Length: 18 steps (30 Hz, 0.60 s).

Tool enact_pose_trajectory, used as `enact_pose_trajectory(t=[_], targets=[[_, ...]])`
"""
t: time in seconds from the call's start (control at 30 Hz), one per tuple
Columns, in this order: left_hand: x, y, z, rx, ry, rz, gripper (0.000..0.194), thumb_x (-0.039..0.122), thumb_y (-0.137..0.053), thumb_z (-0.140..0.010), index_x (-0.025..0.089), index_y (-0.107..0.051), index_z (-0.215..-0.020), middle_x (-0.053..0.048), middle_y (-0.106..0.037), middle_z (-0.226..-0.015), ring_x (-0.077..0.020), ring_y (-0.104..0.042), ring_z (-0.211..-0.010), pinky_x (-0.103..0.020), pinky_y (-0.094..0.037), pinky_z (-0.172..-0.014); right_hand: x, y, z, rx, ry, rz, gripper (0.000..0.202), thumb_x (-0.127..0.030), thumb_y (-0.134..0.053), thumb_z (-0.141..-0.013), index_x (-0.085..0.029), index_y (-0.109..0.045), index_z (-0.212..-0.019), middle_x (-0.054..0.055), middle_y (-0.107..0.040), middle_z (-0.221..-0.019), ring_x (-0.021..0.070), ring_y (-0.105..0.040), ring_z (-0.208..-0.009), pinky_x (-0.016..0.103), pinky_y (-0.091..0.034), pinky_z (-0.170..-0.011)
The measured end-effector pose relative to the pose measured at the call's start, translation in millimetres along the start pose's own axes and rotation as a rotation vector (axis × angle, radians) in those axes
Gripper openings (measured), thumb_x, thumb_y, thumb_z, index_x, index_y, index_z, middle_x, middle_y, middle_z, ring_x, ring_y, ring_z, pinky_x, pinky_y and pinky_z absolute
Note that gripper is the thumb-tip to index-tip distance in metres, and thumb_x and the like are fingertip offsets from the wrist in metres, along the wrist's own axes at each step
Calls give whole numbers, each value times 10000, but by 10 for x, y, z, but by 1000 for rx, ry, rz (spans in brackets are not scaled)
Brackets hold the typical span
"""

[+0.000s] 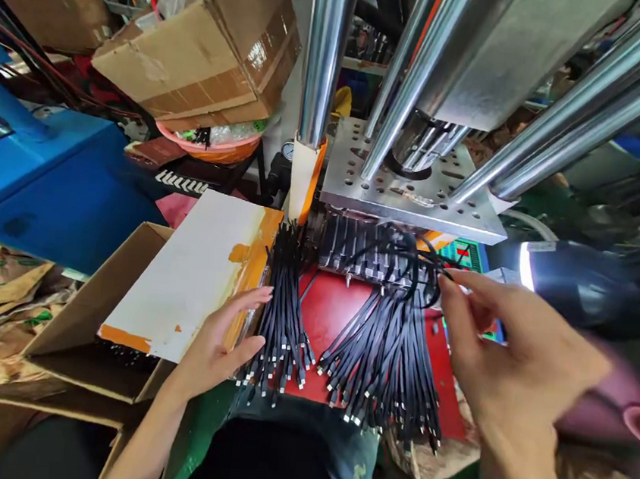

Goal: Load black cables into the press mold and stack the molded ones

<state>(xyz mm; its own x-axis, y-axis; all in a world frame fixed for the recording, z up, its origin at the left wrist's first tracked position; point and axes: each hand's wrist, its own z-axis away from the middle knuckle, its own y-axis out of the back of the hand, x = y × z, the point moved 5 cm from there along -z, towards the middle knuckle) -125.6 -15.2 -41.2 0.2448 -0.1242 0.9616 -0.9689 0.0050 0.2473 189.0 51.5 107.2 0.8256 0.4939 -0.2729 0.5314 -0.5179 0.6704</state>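
My right hand (pixel 514 351) pinches a looped black cable (pixel 425 270) between thumb and fingers, beside the metal mould block (pixel 336 243) of the press. My left hand (pixel 224 336) is open, thumb and fingers apart, at the left edge of a bundle of black cables (pixel 286 316). Whether its fingertips touch those cables I cannot tell. A wider, fanned bundle of black USB cables (pixel 393 354) lies in front of the mould on a red surface (pixel 342 297), metal plugs toward me. The loops partly hide the mould.
Above the mould hangs a drilled steel plate (pixel 350 170) between thick chrome columns (pixel 322 49). A white board (pixel 179 278) stained orange lies across an open cardboard box (pixel 88 322) at left. A lit lamp (pixel 556 276) stands at right. Behind is a large carton (pixel 202 52) over an orange basin (pixel 220 151).
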Motion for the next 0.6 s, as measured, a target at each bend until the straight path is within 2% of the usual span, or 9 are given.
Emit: enact_pose_trajectory(t=[0.07, 0.13, 0.2, 0.27, 0.33, 0.4, 0.47, 0.53, 0.6], targets=[[172, -71, -101, -75, -45, 103, 862, 658, -784, -944, 269, -498, -1658, -148, -496, -1717, -387, -447, -1594, -518, -325, -1343, -139, 176, -2, -103, -26, -120, 100, -252, -671, -1067, -263, -767, -1042, -13, -661, -726, 146, -545, -593, 300, -400, -581], [280, -278, -165, -229, -43, 244, 984, 769, -774, -890, 292, -455, -1690, -127, -420, -1770, -407, -352, -1650, -532, -254, -1375, -237, 212, 58, -235, -39, -247, 101, -221, -683, -1057, -257, -773, -1027, -32, -595, -703, 135, -510, -578, 282, -396, -561], [309, -632, -125, -474, 17, 456, 1041, 844, -718, -878, 270, -437, -1699, -151, -421, -1764, -424, -347, -1651, -555, -267, -1363, -303, 168, 185, -341, -46, -332, 127, -192, -674, -1054, -243, -780, -1008, -47, -548, -687, 121, -491, -555, 260, -402, -546], [289, -1052, 34, -738, 89, 702, 1117, 888, -695, -859, 210, -416, -1702, -212, -468, -1715, -445, -401, -1617, -590, -319, -1325, -332, 92, 342, -401, -71, -374, 152, -181, -661, -1056, -227, -788, -986, -52, -540, -681, 109, -488, -533, 244, -398, -524], [242, -1432, 237, -915, 139, 905, 1173, 896, -724, -825, 171, -409, -1692, -251, -522, -1655, -453, -471, -1570, -614, -347, -1292, -325, 17, 490, -414, -109, -389, 168, -188, -659, -1058, -210, -793, -960, -55, -538, -669, 101, -477, -510, 237, -373, -490], [168, -1729, 414, -961, 236, 1059, 1146, 880, -743, -814, 172, -445, -1665, -252, -582, -1592, -456, -554, -1500, -630, -380, -1256, -285, -44, 612, -404, -145, -386, 194, -197, -651, -1062, -195, -795, -934, -57, -528, -651, 97, -461, -492, 235, -356, -471], [114, -1921, 536, -927, 332, 1140, 1077, 843, -759, -822, 170, -504, -1623, -247, -645, -1513, -451, -631, -1414, -621, -429, -1207, -218, -91, 709, -395, -181, -380, 219, -201, -638, -1067, -183, -792, -913, -55, -530, -650, 95, -463, -489, 230, -363, -476], [89, -2011, 589, -848, 400, 1144, 979, 782, -786, -846, 165, -559, -1571, -229, -714, -1395, -416, -708, -1292, -572, -489, -1136, -144, -124, 787, -401, -215, -380, 225, -201, -630, -1069, -178, -791, -914, -51, -543, -660, 95, -487, -503, 223, -379, -493], [76, -2028, 578, -753, 454, 1081, 880, 736, -810, -863, 169, -611, -1506, -185, -767, -1232, -344, -764, -1111, -484, -541, -1025, -82, -139, 845, -411, -250, -383, 219, -201, -629, -1068, -175, -789, -921, -44, -569, -678, 96, -517, -520, 219, -394, -513]])
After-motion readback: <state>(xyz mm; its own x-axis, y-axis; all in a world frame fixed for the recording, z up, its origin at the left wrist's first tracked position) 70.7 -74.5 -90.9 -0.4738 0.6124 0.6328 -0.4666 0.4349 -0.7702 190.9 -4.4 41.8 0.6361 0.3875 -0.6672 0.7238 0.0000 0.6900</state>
